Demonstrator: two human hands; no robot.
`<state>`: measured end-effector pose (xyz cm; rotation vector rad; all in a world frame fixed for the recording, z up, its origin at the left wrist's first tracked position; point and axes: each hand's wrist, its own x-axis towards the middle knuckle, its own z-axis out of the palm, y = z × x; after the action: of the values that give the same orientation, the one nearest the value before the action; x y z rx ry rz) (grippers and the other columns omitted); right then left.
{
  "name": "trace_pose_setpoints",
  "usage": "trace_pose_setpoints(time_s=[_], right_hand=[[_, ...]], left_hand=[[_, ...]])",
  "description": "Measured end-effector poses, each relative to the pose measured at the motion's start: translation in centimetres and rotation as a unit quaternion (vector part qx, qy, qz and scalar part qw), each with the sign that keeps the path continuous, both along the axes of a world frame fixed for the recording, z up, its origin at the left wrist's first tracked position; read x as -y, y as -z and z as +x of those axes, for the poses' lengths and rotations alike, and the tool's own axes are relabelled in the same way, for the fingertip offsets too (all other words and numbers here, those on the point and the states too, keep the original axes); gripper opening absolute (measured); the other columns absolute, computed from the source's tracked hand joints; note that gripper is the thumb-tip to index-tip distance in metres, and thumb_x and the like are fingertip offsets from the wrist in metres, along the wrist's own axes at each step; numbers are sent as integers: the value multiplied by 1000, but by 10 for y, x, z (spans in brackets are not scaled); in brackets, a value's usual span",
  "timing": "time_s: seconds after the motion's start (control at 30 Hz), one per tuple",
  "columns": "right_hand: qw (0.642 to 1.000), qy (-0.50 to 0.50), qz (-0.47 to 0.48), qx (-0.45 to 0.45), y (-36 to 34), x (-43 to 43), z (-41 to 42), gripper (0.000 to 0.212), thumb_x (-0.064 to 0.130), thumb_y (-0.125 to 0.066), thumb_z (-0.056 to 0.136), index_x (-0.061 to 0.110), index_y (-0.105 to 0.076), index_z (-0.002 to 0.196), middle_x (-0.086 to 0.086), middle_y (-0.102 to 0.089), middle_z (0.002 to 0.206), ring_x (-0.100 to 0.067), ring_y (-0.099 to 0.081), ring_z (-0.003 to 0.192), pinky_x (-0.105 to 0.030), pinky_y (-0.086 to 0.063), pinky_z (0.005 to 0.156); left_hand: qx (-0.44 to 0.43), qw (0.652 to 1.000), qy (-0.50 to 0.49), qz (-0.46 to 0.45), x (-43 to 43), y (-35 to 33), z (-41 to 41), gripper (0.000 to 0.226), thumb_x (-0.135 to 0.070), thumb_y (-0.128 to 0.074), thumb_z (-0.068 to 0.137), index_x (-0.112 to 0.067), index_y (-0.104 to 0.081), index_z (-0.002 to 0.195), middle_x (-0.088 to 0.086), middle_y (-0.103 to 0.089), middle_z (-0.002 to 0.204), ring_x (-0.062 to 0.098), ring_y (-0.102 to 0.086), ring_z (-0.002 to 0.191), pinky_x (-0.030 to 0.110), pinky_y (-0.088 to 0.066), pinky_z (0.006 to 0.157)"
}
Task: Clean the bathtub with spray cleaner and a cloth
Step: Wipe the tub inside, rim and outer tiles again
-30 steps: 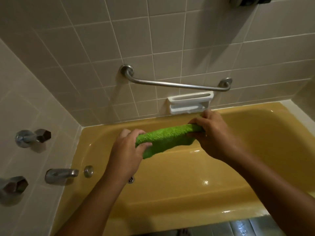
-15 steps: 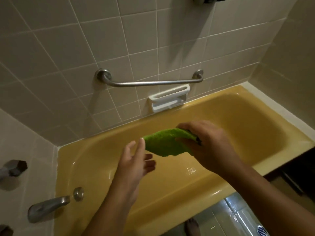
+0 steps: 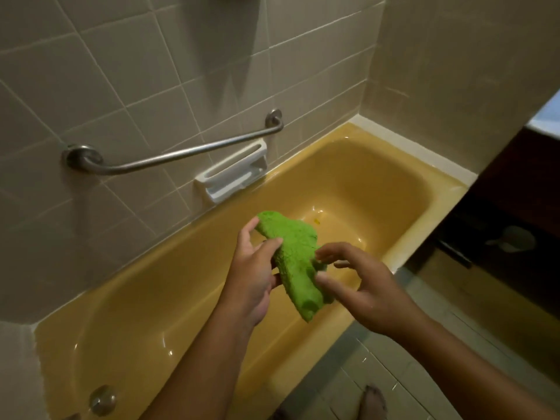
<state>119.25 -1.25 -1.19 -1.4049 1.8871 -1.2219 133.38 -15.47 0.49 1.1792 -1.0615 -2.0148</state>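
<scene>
Both bare forearms reach forward, side by side. The left hand (image 3: 254,280) grips the green cloth (image 3: 291,253), thumb on top and fingers behind it. The right hand (image 3: 363,286) has its fingers spread and loosely bent at the cloth's edge; whether they pinch it is unclear.
</scene>
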Motion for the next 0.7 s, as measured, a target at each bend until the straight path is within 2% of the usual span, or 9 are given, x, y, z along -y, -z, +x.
trace_pose_setpoints(time_s=[0.07, 0.17, 0.23, 0.33, 0.4, 0.43, 0.57, 0.7], right_hand=[[992, 92, -8, 89, -2, -4, -16, 38, 62, -64, 94, 38, -59, 124, 16, -66, 120, -7, -65, 111, -35, -57, 92], [966, 145, 8, 216, -11, -13, -47, 34, 53, -63, 94, 46, -52, 125, 4, -70, 117, -9, -72, 100, -24, -59, 76], [944, 171, -9, 284, -18, -25, -72, 33, 43, -64, 98, 45, -50, 128, -3, -73, 112, -13, -75, 95, -23, -58, 69], [926, 189, -35, 324, -22, -46, -111, 35, 38, -67, 97, 42, -53, 129, -5, -73, 114, -17, -75, 98, -31, -60, 78], [927, 189, -39, 323, -23, -62, -136, 38, 33, -69, 97, 41, -53, 131, -2, -71, 119, -14, -73, 101, -36, -61, 88], [932, 184, -42, 309, -22, -71, -149, 40, 30, -69, 98, 42, -52, 132, -1, -69, 122, -13, -73, 102, -37, -61, 90], [960, 133, -18, 246, -20, -106, -201, 60, 19, -74, 96, 48, -44, 139, 6, -63, 128, -9, -71, 108, -34, -60, 91], [979, 137, 34, 145, -14, -124, -249, 79, 22, -82, 89, 43, -36, 150, 5, -59, 135, -8, -65, 117, -35, -57, 100]], left_hand=[[-3, 998, 49, -31, -8, -4, -23, 58, -10, -63, 101, -39, -44, 147, 4, -77, 114, 19, -75, 95, 34, -58, 61], [-27, 989, 128, -74, -25, -12, -64, 62, -8, -63, 101, -39, -39, 149, 5, -76, 118, 21, -74, 100, 32, -58, 63], [-38, 981, 168, -93, -37, -15, -94, 67, -5, -64, 100, -39, -37, 149, 9, -75, 119, 23, -75, 99, 31, -59, 65], [-28, 971, 198, -131, -58, -17, -144, 74, -1, -66, 98, -44, -35, 150, 13, -73, 123, 27, -75, 102, 43, -63, 77], [-15, 964, 217, -155, -73, -17, -174, 76, -3, -68, 98, -47, -34, 150, 12, -71, 126, 30, -74, 106, 53, -62, 87], [-13, 961, 225, -159, -79, -17, -189, 76, -4, -67, 98, -48, -34, 150, 11, -70, 127, 30, -74, 106, 53, -62, 88], [-17, 953, 253, -165, -101, -22, -241, 74, -5, -63, 101, -50, -31, 150, 15, -69, 127, 28, -75, 103, 45, -63, 80], [-22, 935, 303, -180, -109, -27, -284, 84, 1, -63, 99, -50, -26, 153, 16, -68, 126, 29, -74, 104, 45, -62, 82]])
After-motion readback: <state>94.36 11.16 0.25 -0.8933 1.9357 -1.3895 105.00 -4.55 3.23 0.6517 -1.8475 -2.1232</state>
